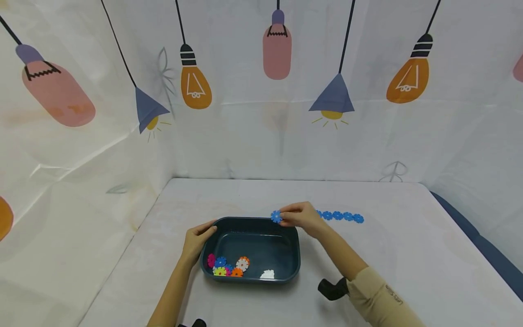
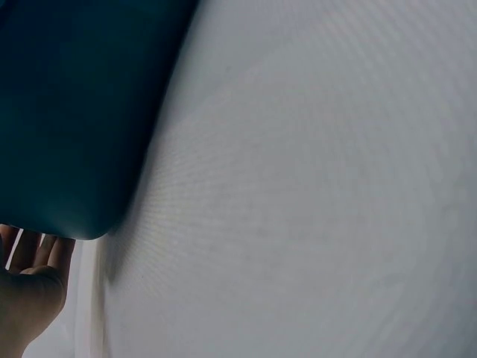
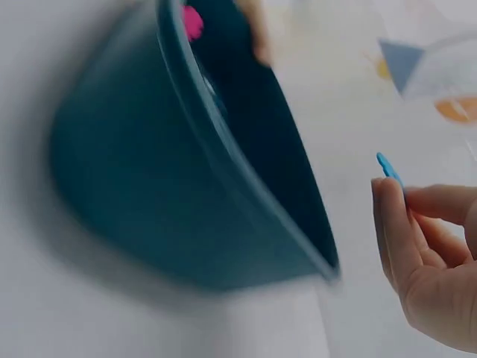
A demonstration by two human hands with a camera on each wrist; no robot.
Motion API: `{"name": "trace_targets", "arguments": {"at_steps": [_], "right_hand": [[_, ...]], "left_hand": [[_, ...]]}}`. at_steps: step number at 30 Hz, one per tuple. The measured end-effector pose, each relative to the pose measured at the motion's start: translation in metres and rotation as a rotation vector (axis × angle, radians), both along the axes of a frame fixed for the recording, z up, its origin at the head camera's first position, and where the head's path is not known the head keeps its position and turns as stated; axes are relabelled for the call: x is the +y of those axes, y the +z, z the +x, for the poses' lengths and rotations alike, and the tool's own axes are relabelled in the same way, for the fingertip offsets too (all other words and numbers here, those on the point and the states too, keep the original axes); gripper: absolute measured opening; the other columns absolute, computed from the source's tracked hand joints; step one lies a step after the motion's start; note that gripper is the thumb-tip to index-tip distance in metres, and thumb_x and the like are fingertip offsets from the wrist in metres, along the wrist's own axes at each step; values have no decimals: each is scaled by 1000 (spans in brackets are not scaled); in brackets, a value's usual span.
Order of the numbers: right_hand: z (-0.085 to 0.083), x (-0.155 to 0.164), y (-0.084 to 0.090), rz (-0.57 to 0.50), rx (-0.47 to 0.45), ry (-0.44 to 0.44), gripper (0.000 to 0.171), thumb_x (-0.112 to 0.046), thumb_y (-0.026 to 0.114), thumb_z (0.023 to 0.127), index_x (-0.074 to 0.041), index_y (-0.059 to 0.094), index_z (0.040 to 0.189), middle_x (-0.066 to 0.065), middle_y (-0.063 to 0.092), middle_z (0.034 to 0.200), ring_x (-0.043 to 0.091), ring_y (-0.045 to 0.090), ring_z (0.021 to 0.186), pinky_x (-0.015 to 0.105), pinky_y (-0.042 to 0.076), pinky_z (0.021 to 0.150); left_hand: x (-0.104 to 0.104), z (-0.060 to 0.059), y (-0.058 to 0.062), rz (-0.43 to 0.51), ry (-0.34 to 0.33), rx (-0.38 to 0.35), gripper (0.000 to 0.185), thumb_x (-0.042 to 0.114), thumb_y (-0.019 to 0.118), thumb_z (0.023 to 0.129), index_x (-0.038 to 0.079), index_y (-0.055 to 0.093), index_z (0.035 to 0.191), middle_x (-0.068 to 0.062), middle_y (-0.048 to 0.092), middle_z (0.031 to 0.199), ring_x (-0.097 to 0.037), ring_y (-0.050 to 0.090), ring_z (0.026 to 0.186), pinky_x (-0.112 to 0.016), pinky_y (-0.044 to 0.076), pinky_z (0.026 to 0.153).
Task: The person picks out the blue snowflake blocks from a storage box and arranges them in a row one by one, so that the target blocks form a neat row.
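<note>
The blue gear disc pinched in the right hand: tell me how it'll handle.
The blue gear disc looks thin and flat, so probably light and stiff. The right hand holds it by fingertips alone, so little grip seems needed. Its toothed rim may give purchase; laid flat it should not roll.

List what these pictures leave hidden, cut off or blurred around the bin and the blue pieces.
- Head view: the right hand covers the near end of the blue chain.
- Right wrist view: the bin is motion-blurred; only an edge of the blue piece shows.
- Left wrist view: the left hand is cut off by the frame's corner.
</note>
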State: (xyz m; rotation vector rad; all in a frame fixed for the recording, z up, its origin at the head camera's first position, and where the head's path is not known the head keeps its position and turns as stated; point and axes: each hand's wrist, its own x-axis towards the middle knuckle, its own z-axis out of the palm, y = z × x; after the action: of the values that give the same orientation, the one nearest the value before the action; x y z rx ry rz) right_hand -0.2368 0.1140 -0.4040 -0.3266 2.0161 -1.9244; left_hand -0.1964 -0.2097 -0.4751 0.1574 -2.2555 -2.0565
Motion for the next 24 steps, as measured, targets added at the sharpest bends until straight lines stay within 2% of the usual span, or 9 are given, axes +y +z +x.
{"name": "trace_targets", "arguments": {"at_steps": [4,9,13,19,24], "right_hand": [[-6,45,1,23,14,-80,35,-2,59,90,21,54,115,10,68,90,11,68,74,25,55,73],[-13,104,-7,46,-18,-186,41,-2,56,92,23,45,122,5,67,90,9,67,76,24,55,75],[-16,146,-15,116,-26,-250,45,-3,53,94,23,39,128,1,66,92,7,67,78,22,54,76],[-18,192,-29,163,-104,-376,48,-1,51,94,23,33,132,-5,64,85,4,65,73,22,54,73],[-21,219,-43,176,-141,-467,44,2,52,92,25,37,127,-9,63,77,4,65,68,22,55,69]], "left_hand": [[0,0,0,-5,4,-5,37,12,64,89,-4,60,122,-18,58,126,5,57,98,-14,46,86],[-1,-1,-1,-5,4,-6,36,11,64,89,-4,60,122,-19,58,126,4,58,98,-14,46,85],[-1,-1,0,-12,4,-2,36,11,64,89,-4,61,122,-19,59,125,4,58,98,-14,46,85],[-2,-3,-1,-15,5,4,36,11,64,89,-5,61,121,-19,59,124,4,58,97,-14,46,85],[-2,-3,-3,-15,8,-2,36,11,64,89,-5,61,121,-19,60,124,3,58,97,-14,46,85]]}}
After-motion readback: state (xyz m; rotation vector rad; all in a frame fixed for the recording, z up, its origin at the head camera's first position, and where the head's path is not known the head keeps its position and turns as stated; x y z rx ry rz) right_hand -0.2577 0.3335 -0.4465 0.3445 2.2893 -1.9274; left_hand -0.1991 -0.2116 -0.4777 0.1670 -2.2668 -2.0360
